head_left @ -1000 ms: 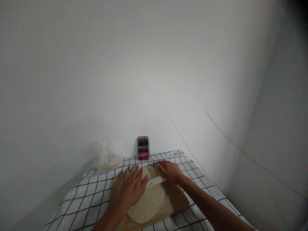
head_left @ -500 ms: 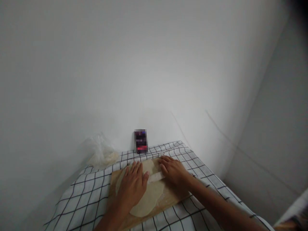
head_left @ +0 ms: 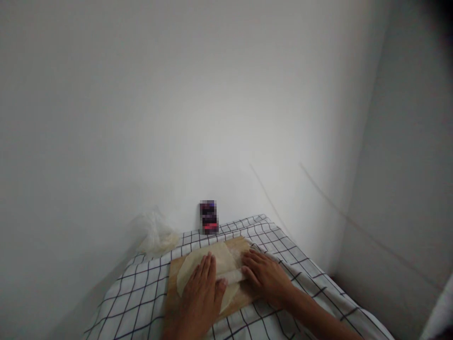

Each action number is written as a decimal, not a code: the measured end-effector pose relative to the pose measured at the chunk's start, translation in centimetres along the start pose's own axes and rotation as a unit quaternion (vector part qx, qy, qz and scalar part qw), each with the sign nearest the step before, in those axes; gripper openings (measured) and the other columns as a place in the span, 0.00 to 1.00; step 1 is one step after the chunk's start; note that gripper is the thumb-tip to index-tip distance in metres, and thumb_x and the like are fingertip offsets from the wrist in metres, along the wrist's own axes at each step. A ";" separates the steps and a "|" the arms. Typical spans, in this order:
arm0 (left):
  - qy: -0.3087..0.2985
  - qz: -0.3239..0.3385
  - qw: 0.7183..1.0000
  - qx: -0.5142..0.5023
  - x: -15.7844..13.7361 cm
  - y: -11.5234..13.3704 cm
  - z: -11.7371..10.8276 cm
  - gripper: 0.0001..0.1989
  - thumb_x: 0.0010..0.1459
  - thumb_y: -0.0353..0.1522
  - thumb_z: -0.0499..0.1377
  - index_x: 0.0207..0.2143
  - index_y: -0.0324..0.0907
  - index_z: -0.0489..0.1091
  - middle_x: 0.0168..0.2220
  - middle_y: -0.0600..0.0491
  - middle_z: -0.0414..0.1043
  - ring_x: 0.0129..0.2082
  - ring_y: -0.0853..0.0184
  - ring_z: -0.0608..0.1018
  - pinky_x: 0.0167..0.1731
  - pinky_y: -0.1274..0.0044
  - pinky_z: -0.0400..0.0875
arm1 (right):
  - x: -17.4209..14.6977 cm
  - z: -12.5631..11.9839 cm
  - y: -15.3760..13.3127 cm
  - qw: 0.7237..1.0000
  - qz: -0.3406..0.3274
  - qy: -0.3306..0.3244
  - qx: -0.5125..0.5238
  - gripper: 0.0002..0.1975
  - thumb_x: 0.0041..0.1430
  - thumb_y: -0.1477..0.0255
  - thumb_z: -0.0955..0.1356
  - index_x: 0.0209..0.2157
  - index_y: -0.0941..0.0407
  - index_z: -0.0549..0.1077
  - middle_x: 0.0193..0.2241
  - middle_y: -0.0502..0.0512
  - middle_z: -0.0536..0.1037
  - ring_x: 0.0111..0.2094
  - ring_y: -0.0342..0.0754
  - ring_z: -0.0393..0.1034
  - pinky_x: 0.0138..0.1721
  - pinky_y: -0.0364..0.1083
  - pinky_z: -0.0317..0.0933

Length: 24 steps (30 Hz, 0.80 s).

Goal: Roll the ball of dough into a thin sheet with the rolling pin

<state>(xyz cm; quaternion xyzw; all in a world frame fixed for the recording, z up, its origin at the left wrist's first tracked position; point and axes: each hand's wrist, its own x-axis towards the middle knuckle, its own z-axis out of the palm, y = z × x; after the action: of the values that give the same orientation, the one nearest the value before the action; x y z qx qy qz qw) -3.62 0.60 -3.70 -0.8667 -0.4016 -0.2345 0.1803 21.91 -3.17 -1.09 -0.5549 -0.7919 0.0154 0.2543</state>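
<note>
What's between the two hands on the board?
In the head view, a pale rolling pin spans from the left hand to the right hand, lying on the flat dough.

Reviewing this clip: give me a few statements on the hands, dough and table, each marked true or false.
1. Both hands press flat on a rolling pin. True: left hand, right hand.
2. The flat dough lies directly on the cloth. False: it lies on a wooden board.
3. The checked cloth is white with dark lines. True.
4. A plastic bag sits at the right edge of the table. False: it sits far left, by the wall.
5. A small dark box stands beyond the board. True.
</note>
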 end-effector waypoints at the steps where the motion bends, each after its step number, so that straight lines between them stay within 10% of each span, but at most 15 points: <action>1: -0.009 -0.008 1.000 0.007 0.7 -0.4 0.3 0.29 0.72 0.43 0.47 0.68 0.35 0.59 0.68 0.36 0.60 0.68 0.50 0.66 0.61 0.56 0.70 | 1.1 -0.2 0.2 1.000 0.000 -0.015 -0.002 0.22 0.74 0.62 0.57 0.54 0.54 0.77 0.60 0.60 0.75 0.64 0.57 0.66 0.66 0.57 0.58; 12: -0.031 -0.042 0.997 0.056 5.8 -4.3 3.1 0.22 0.72 0.39 0.49 0.61 0.40 0.70 0.63 0.37 0.70 0.65 0.46 0.70 0.57 0.49 0.71 | 11.5 0.7 2.6 0.996 0.058 -0.066 -0.015 0.24 0.73 0.59 0.56 0.47 0.53 0.80 0.46 0.59 0.83 0.49 0.55 0.78 0.49 0.52 0.68; 24: 0.002 -0.061 0.998 0.005 4.1 -0.9 1.7 0.27 0.73 0.43 0.47 0.63 0.35 0.68 0.65 0.40 0.67 0.67 0.49 0.67 0.62 0.53 0.68 | 6.1 0.6 1.2 0.996 0.072 -0.046 -0.031 0.24 0.74 0.62 0.54 0.58 0.53 0.74 0.64 0.62 0.71 0.62 0.56 0.69 0.58 0.56 0.66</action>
<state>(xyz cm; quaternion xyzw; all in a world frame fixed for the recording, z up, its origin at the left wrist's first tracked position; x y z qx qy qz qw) -1.52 4.53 -2.72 -0.8393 -0.4543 -0.2450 0.1710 21.20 2.87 0.37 -0.6171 -0.7607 0.0345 0.1982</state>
